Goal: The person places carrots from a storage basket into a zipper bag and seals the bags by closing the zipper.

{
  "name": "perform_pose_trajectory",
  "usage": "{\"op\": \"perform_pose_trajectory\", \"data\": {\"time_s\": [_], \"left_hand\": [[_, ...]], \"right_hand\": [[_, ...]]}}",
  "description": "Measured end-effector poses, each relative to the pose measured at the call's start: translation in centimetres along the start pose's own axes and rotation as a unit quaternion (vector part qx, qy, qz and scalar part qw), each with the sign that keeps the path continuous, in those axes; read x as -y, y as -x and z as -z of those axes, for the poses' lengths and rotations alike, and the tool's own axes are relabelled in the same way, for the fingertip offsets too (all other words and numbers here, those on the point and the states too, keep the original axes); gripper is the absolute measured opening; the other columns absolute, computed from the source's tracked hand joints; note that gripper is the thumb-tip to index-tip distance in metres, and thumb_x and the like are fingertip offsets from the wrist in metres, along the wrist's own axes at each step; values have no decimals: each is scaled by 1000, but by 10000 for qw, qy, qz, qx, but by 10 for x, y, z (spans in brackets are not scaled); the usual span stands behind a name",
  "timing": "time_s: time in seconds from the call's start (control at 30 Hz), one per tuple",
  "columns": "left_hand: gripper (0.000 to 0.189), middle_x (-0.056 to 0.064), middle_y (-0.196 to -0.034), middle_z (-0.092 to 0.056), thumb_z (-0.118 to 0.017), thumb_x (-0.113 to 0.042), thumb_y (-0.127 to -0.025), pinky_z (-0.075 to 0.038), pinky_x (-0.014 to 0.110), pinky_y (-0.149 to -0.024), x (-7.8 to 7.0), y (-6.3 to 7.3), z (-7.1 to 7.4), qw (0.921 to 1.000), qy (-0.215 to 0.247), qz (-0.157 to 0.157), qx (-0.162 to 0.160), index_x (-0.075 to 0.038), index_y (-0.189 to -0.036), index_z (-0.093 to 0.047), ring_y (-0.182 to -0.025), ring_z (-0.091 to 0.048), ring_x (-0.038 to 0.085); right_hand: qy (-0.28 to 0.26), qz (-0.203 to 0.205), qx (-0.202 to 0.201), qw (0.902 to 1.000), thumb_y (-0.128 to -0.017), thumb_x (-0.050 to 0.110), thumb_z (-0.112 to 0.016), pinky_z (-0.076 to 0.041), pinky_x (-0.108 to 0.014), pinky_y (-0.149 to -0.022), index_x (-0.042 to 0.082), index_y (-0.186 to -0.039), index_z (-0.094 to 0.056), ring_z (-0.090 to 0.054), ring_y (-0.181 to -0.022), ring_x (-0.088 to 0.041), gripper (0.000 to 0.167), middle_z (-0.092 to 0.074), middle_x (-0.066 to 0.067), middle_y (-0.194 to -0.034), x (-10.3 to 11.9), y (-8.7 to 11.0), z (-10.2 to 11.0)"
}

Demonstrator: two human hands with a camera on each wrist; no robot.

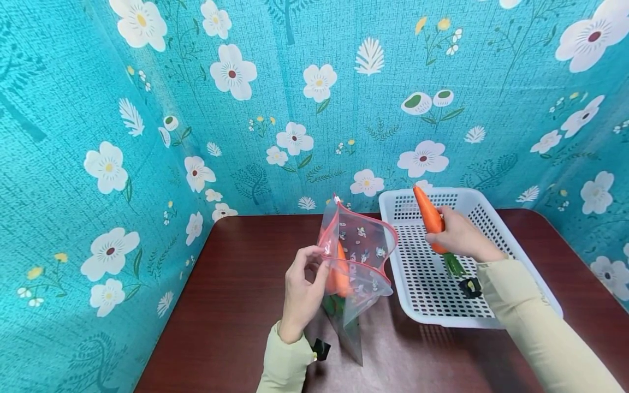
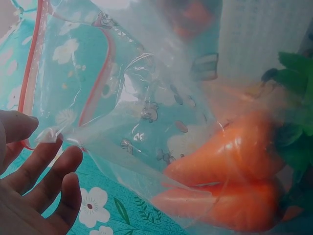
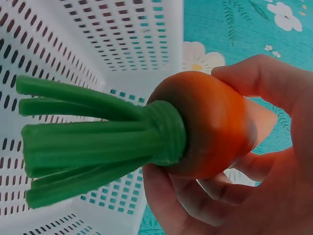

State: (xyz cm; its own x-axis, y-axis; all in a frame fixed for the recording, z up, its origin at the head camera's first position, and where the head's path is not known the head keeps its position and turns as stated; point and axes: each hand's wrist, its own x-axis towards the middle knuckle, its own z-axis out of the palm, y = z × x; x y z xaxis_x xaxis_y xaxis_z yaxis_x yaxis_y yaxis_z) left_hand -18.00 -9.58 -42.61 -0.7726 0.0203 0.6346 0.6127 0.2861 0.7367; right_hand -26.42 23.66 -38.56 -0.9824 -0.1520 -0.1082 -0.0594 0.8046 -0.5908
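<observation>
My right hand [image 1: 461, 236] grips an orange carrot [image 1: 427, 212] over the white basket, its tip slanting up. In the right wrist view the carrot's cut green stalks [image 3: 88, 139] point toward the basket. My left hand [image 1: 302, 292] pinches the rim of a clear zip bag [image 1: 363, 278] between thumb and fingers. The bag's mouth, edged by a red zip strip [image 1: 396, 240], gapes wide. Inside the bag, two orange carrots [image 2: 220, 205] lie side by side in the left wrist view, with green leaves [image 2: 298, 112] at their thick ends.
A white perforated basket [image 1: 491, 322] stands on the dark brown table [image 1: 236, 305], right of the bag. Teal flowered cloth [image 1: 314, 136] hangs behind and to the left of the table. Small black boxes [image 1: 321, 350] are at both wrists.
</observation>
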Motion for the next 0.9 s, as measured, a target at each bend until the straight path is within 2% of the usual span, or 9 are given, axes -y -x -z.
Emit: {"op": "perform_pose_trajectory", "data": {"time_s": [0.13, 0.37, 0.53, 0.73, 0.9], "left_hand": [[28, 4, -96, -64, -64, -4, -91, -52, 25, -65, 0, 0, 1, 10000, 35, 24, 33, -13, -116, -57, -78, -57, 14], [30, 5, -96, -64, -64, -1, -89, -52, 27, -65, 0, 0, 1, 10000, 17, -54, 11, -12, -117, -57, -78, -57, 16], [30, 5, -97, -65, -64, -1, -89, -52, 26, -66, 1, 1, 1, 10000, 6, -41, 15, -12, -117, -57, -80, -58, 16], [30, 4, -97, -65, -64, -1, -90, -52, 27, -65, 1, 0, 1, 10000, -11, -17, 16, -12, -116, -57, -80, -58, 16], [30, 5, -97, -65, -64, -1, -89, -52, 25, -65, 1, 1, 1, 10000, -53, -5, 15, -12, -116, -57, -80, -58, 16]], "right_hand": [[-120, 64, -16, 9999, -85, 15, -65, -51, -35, -63, -15, -138, -27, -61, -80, -29, 71, -58, -32, -108, 5, 2, 1], [-297, 70, -147, 9994, -85, 20, -66, -50, -33, -63, -10, -134, -33, -61, -78, -27, 66, -58, -29, -106, 9, 5, 2], [-484, 44, -178, 9987, -86, 23, -66, -50, -33, -65, -8, -140, -28, -61, -83, -28, 74, -56, -29, -113, 12, 7, 3], [-649, 121, -279, 9974, -87, 24, -66, -51, -33, -68, -5, -138, -30, -61, -86, -31, 69, -56, -28, -113, 18, 10, 5], [-711, 172, -345, 9967, -87, 24, -67, -52, -36, -70, -5, -142, -28, -60, -90, -33, 73, -55, -27, -116, 21, 12, 7]]}}
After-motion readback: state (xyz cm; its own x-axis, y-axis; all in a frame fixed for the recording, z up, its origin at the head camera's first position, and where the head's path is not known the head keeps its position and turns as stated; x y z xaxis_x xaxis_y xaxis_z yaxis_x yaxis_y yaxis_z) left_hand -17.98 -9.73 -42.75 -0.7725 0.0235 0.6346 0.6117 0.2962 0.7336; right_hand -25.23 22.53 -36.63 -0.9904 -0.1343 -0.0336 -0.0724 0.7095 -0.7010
